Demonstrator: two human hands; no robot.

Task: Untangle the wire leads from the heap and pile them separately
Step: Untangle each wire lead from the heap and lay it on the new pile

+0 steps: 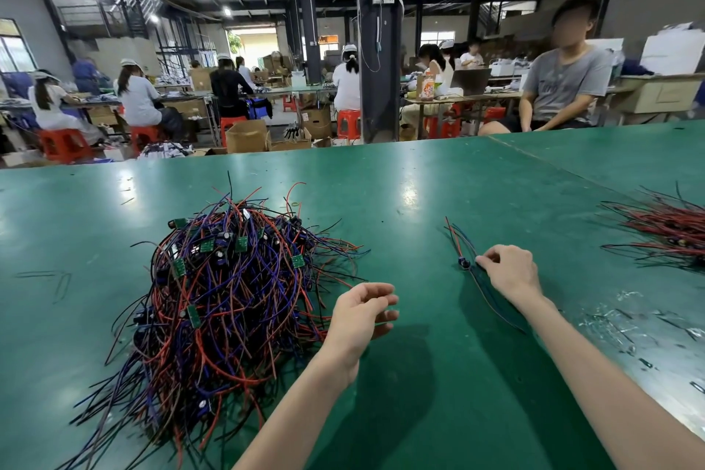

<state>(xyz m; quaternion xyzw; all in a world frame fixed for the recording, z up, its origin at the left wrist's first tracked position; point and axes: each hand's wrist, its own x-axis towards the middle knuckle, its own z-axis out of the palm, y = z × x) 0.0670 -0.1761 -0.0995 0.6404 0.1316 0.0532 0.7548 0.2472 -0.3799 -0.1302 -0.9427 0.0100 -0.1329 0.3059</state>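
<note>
From the head camera, the tangled heap of wire leads (229, 298) is sitting on the left of the green worktop (419, 179). Red, blue and black strands are looping through one another, with small green circuit boards (241, 243) caught among them.

The right hand (509, 271) is reaching out to open space well apart from the heap. Its curled fingertips are closing on a single lead (463, 263) that is lying flat on the worktop, probably to put it somewhere it cannot snag again. The left hand (362, 311) is hovering just beside the heap's right edge, fingers loosely bent and gripping nothing, likely waiting to pull the next strand.

A sorted pile (667, 233) is lying at the far right with its leads running roughly parallel, which is probably where freed leads are being gathered.

The frame edge is cutting off the sorted pile, so its full extent is not showing. The right palm is covering part of the single lead, so whether the fingers are pinching or only pressing it is hard to judge. How deeply the heap's strands are knotting inside cannot be told. The pale scraps (625, 320) near the right forearm are too small to identify.
</note>
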